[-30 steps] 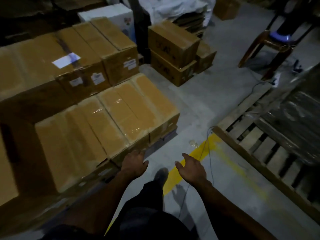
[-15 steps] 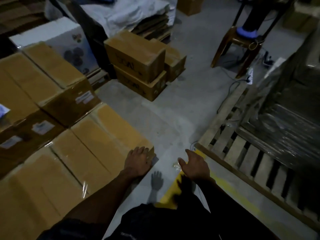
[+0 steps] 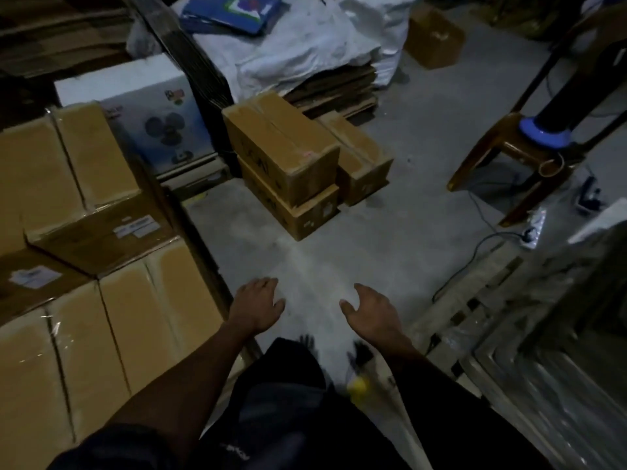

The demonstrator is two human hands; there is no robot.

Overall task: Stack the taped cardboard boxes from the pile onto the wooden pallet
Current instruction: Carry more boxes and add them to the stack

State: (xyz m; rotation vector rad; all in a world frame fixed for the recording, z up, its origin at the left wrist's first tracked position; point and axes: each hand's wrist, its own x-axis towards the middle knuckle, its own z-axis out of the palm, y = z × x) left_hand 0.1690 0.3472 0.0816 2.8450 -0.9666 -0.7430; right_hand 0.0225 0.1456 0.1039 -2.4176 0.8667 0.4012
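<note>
A small pile of taped cardboard boxes (image 3: pixel 281 140) stands on the concrete floor ahead, two stacked and a third (image 3: pixel 359 154) beside them on the right. Taped boxes in rows (image 3: pixel 135 317) fill the left side, with a higher layer (image 3: pixel 61 164) behind. The wooden pallet (image 3: pixel 475 300) lies at the right, partly under plastic-wrapped goods. My left hand (image 3: pixel 256 308) and my right hand (image 3: pixel 368 312) hover over the bare floor, fingers relaxed, holding nothing. The left hand is just past the corner of the nearest row of boxes.
A white fan carton (image 3: pixel 146 113) stands behind the left boxes. White sacks (image 3: pixel 305 45) lie on flattened cardboard at the back. A brown chair (image 3: pixel 509 157) with a blue-based object stands at the right, a cable (image 3: pixel 475 252) and a power strip on the floor near it.
The view has moved forward toward the small pile. My left hand has come off the corner of the near box and now hangs over the floor. Both hands stay empty.
</note>
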